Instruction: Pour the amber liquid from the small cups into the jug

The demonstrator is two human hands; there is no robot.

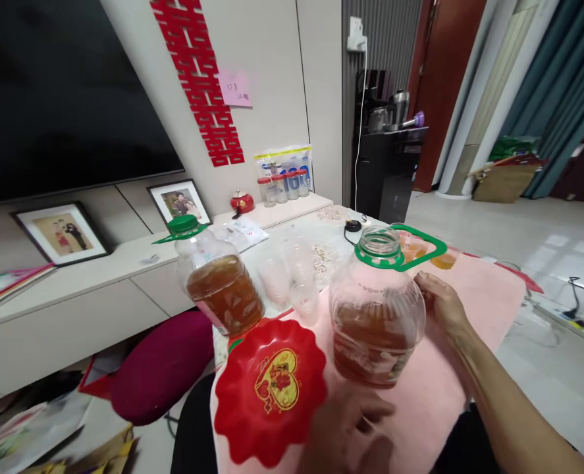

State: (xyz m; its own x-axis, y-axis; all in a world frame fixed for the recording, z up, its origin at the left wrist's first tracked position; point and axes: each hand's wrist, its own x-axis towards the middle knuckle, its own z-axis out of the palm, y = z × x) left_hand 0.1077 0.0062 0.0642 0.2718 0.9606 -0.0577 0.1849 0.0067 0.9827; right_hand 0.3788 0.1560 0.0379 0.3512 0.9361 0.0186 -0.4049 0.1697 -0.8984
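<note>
An open plastic jug [376, 309] with a green neck ring and handle stands on a pink cloth [474, 296], part full of amber liquid. My right hand [440, 304] rests against its right side, fingers curled on the wall. My left hand [348, 431] is blurred at the bottom, just below the jug and beside a red scalloped plate [269, 388]. A second jug [217, 280] with a green cap stands to the left, holding amber liquid too.
Several clear plastic cups [292, 273] stand behind the jugs. Two filled cups [427, 253] sit at the far end of the cloth. A white cabinet [74, 289] with framed photos [62, 234] runs along the left; a magenta cushion [160, 365] lies below.
</note>
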